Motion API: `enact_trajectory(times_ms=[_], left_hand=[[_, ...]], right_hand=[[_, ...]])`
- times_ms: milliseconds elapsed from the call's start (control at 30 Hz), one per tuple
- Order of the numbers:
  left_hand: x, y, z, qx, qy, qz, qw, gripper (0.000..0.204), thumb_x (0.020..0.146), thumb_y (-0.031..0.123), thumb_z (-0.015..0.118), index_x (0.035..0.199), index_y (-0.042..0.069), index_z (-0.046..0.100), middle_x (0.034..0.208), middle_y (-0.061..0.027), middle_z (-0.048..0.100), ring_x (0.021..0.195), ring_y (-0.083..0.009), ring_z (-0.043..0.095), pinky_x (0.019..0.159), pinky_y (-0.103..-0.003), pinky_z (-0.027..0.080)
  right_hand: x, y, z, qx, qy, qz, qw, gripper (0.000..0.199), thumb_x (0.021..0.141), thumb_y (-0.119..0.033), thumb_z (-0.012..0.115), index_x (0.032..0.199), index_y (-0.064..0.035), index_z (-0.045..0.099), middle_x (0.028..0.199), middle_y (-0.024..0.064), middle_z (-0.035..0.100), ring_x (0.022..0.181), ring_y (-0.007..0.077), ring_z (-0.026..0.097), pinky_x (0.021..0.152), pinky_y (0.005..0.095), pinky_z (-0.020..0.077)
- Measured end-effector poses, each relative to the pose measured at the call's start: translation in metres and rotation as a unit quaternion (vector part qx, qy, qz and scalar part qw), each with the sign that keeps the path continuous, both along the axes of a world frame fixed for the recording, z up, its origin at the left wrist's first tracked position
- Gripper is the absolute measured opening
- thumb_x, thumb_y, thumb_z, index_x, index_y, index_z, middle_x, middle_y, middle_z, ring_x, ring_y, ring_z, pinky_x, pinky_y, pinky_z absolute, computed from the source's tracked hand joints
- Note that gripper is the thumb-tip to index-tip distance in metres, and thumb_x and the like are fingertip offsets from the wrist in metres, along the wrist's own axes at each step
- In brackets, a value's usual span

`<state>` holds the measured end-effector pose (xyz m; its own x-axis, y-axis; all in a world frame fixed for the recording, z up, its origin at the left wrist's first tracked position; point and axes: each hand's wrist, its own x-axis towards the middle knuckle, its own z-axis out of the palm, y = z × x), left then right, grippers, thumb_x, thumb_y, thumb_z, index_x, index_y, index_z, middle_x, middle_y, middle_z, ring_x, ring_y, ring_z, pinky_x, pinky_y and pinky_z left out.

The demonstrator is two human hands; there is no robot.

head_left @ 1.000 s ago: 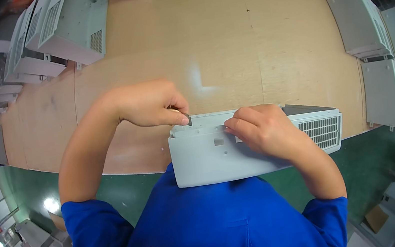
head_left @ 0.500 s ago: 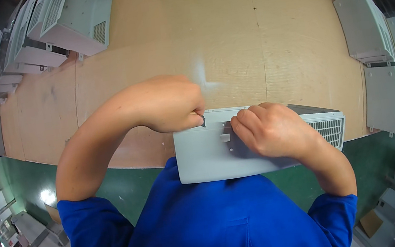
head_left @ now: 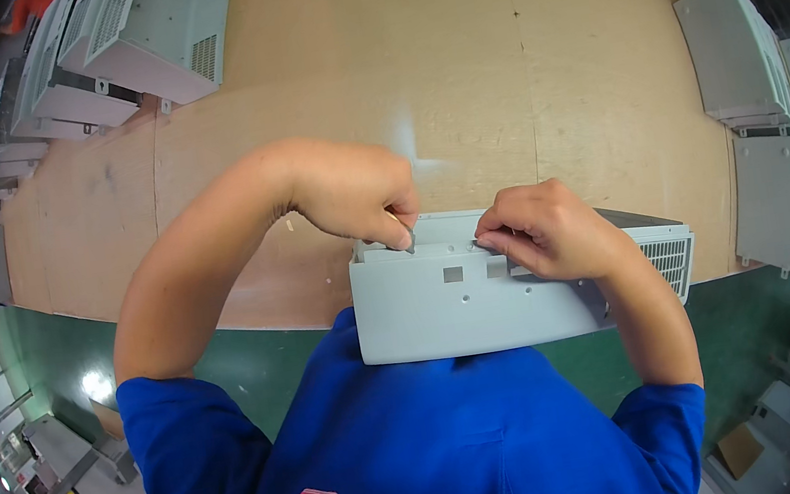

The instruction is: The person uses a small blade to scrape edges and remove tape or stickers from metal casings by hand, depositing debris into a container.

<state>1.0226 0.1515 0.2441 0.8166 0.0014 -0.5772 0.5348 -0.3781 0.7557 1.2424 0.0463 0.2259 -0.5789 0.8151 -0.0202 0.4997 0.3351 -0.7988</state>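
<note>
Grey metal housing (head_left: 468,302) at our 6, left hand (head_left: 357,192) & right hand (head_left: 544,231) pinching its top edge w/ fingers closed, so it could tip off the wooden bench (head_left: 311,77) imo.

1. The casing (head_left: 464,308) looked like matt, smooth, pale grey painted metal.
2. The bench (head_left: 453,87) was bare, scuffed brown wood board.
3. The shirt (head_left: 393,449) was blue cloth.
</note>
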Motion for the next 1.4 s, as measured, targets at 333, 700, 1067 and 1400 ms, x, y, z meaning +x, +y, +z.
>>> enact_trajectory(times_ms=[333,700,1067,1400], left_hand=[[0.004,0.010,-0.013,-0.051,0.004,-0.012,0.999,0.020,0.079,0.021,0.061,0.075,0.001,0.062,0.059,-0.0045,0.057,0.053,-0.0141,0.047,0.050,-0.032,0.037],[-0.004,0.013,-0.044,-0.286,0.068,0.059,0.954,0.024,0.082,0.025,0.063,0.065,0.009,0.056,0.057,0.0044,0.049,0.048,-0.0040,0.038,0.043,-0.021,0.027],[-0.010,0.008,-0.048,-0.315,0.063,0.070,0.945,0.025,0.081,0.026,0.063,0.064,0.010,0.055,0.056,0.0048,0.049,0.047,-0.0043,0.037,0.042,-0.021,0.025],[-0.014,0.005,-0.044,-0.293,0.056,0.085,0.951,0.025,0.083,0.026,0.061,0.065,0.011,0.054,0.057,0.0054,0.049,0.048,-0.0049,0.038,0.044,-0.021,0.026]], right_hand=[[0.003,0.002,-0.006,0.031,0.020,0.003,0.999,0.004,0.074,-0.004,0.066,0.076,-0.0033,0.063,0.061,0.0065,0.054,0.051,0.0208,0.051,0.045,0.0309,0.0393],[0.004,0.001,-0.001,0.040,0.032,0.019,0.999,0.006,0.072,-0.007,0.067,0.078,-0.0057,0.065,0.066,0.0064,0.058,0.054,0.0223,0.056,0.046,0.0304,0.0443],[-0.010,-0.003,0.028,0.318,-0.189,0.175,0.912,0.010,0.059,-0.009,0.059,0.065,-0.0026,0.055,0.060,0.0057,0.051,0.054,0.0194,0.055,0.049,0.0312,0.0459],[-0.020,-0.007,0.034,0.293,-0.276,0.182,0.897,0.011,0.061,-0.006,0.060,0.068,-0.0035,0.052,0.060,0.0060,0.047,0.052,0.0202,0.053,0.046,0.0318,0.0442]])
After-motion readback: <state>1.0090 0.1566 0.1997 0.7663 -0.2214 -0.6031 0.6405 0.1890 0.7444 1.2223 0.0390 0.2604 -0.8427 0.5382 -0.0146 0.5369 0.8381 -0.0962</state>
